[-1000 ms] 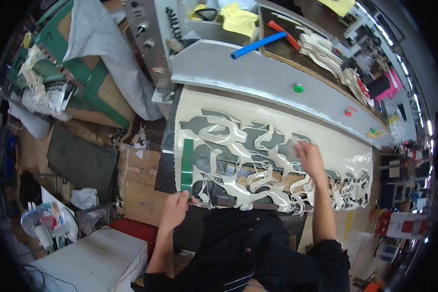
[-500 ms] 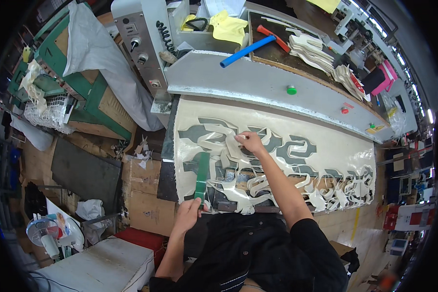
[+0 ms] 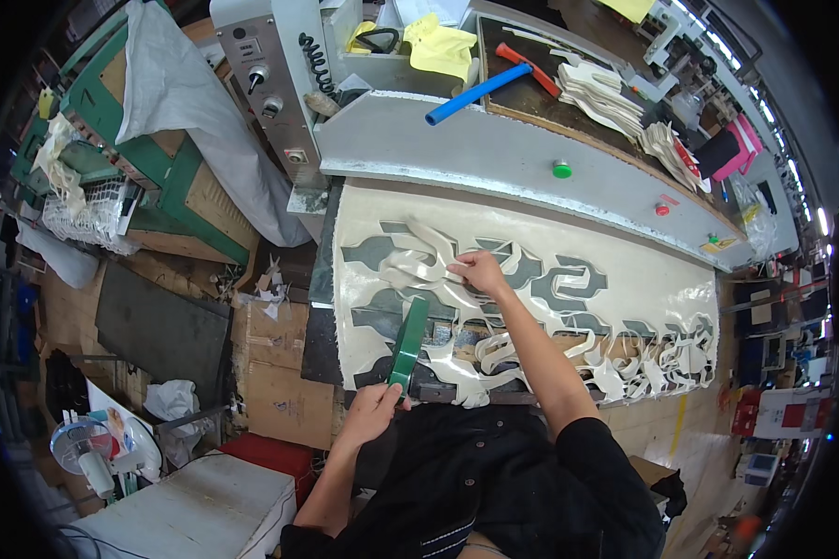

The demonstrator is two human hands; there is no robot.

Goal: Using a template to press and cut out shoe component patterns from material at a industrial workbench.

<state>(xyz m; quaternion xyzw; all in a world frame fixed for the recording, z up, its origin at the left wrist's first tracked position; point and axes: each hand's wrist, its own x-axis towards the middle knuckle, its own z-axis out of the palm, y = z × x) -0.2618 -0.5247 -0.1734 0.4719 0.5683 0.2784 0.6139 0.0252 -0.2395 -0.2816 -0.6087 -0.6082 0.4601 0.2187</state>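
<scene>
Head view: I log left hand (image 3: pixel 373 412) gripping green bar (image 3: pixel 407 345) by its near end (presumably for reach), slanting over the left of the sheet (image 3: pixel 657 265); right hand (image 3: pixel 480 272) pinching a cream strip (image 3: pixel 436 240) there by its edge, likely so it can flex.

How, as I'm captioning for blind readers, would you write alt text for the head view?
A person's left hand holds a long green bar while the right hand grips cream cut-out material over a pale sheet; beyond runs a grey machine beam.
</scene>
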